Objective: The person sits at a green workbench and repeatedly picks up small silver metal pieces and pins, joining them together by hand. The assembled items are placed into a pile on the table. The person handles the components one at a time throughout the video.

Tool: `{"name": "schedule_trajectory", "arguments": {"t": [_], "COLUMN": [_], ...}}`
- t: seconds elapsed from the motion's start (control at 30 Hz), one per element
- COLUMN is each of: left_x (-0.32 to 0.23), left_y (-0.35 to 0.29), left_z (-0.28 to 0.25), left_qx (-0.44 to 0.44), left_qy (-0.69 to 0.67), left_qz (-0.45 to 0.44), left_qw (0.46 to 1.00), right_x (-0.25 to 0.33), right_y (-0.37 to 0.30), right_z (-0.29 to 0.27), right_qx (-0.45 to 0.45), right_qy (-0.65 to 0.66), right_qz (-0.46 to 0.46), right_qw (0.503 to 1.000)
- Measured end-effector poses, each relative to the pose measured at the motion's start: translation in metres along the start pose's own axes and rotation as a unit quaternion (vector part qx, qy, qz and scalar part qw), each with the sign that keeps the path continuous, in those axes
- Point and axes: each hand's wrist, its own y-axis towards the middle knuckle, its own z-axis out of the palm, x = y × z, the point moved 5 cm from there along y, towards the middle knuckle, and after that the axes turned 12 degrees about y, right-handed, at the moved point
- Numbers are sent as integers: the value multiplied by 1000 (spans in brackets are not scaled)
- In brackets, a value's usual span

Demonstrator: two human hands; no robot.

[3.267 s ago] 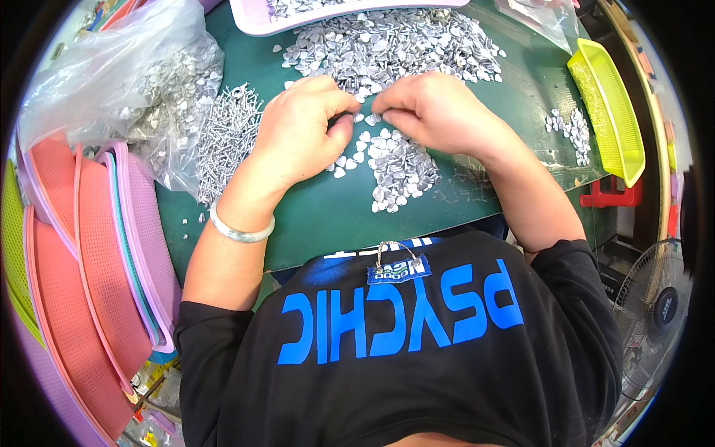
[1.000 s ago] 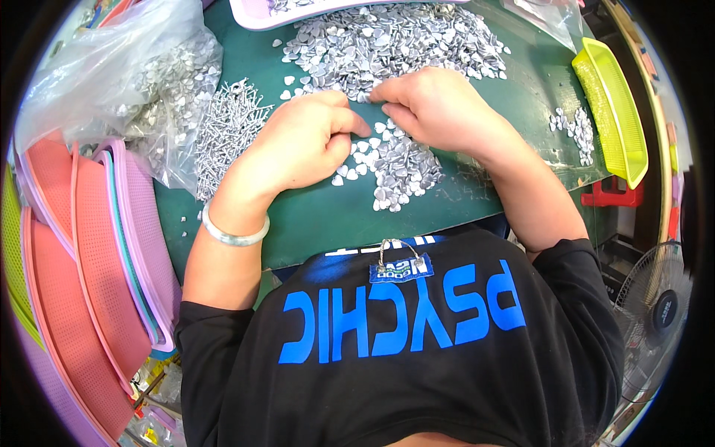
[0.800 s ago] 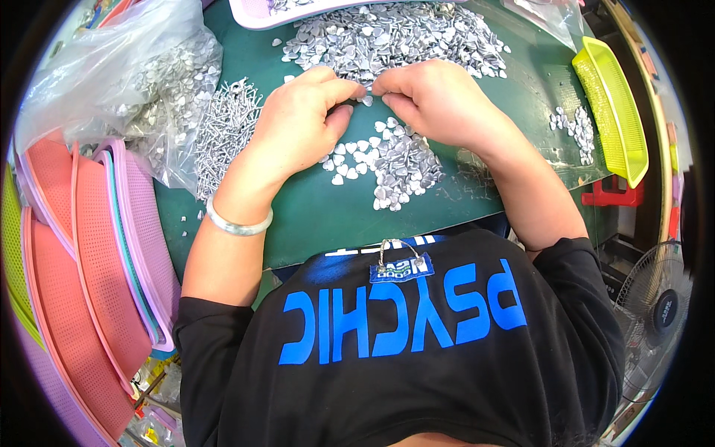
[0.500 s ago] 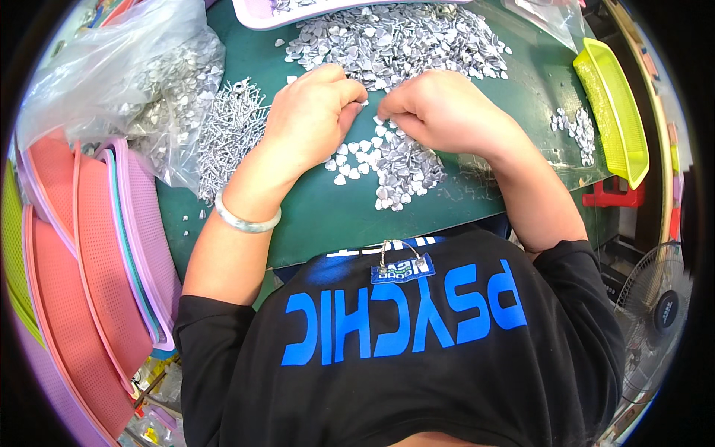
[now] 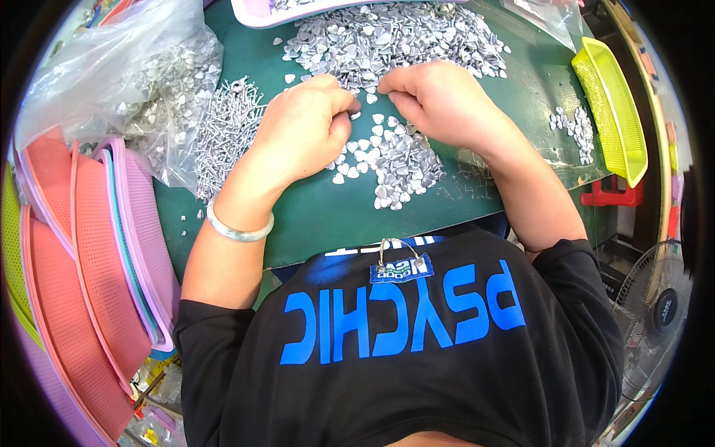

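Note:
Over the green table, my left hand (image 5: 309, 130) is closed in a pinch, with a small silver heart-shaped piece (image 5: 355, 115) at its fingertips. My right hand (image 5: 445, 100) is curled with thumb and index finger drawn together at the near edge of a large heap of silver heart pieces (image 5: 402, 41). What its fingertips hold, if anything, is hidden. A single heart piece (image 5: 371, 98) lies just beside that index fingertip. Between my wrists is a smaller pile of heart pieces (image 5: 406, 167), with several loose ones spread along its left side.
Left of my left hand lie a pile of metal screws or pins (image 5: 227, 134) and a clear plastic bag (image 5: 160, 97) of pieces. Pink and purple baskets (image 5: 112, 246) are stacked at the left. A yellow-green basket (image 5: 614, 115) and a small heap (image 5: 573, 134) sit right; a fan (image 5: 655, 313) stands beyond.
My left hand has drawn slightly back toward me and left. My right hand has shifted a little farther away, up to the big heap's edge, and the gap between the hands shows a heart piece.

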Motion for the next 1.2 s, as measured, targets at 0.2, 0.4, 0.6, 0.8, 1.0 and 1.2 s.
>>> {"name": "schedule_trajectory", "arguments": {"t": [0.2,0.4,0.6,0.8,1.0,1.2], "left_x": [12,15,12,12,8,14], "left_y": [-1,-2,-2,-1,0,-2], "left_z": [-3,-7,-7,-5,-8,-9], "left_qx": [19,29,58,-6,-21,-27], "left_qy": [-34,-22,-21,-5,62,75], "left_qz": [-22,-60,3,-23,-22,-38], "left_qw": [999,998,998,1000,998,996], "right_x": [2,3,5,2,2,5], "right_y": [0,-2,-2,1,-1,2], "right_z": [6,3,5,7,7,8], "right_qx": [22,39,60,34,43,53], "right_qy": [-8,-21,-24,-55,-17,-6], "right_qz": [-20,14,-11,6,-10,-10], "right_qw": [1000,999,998,998,999,999]}}
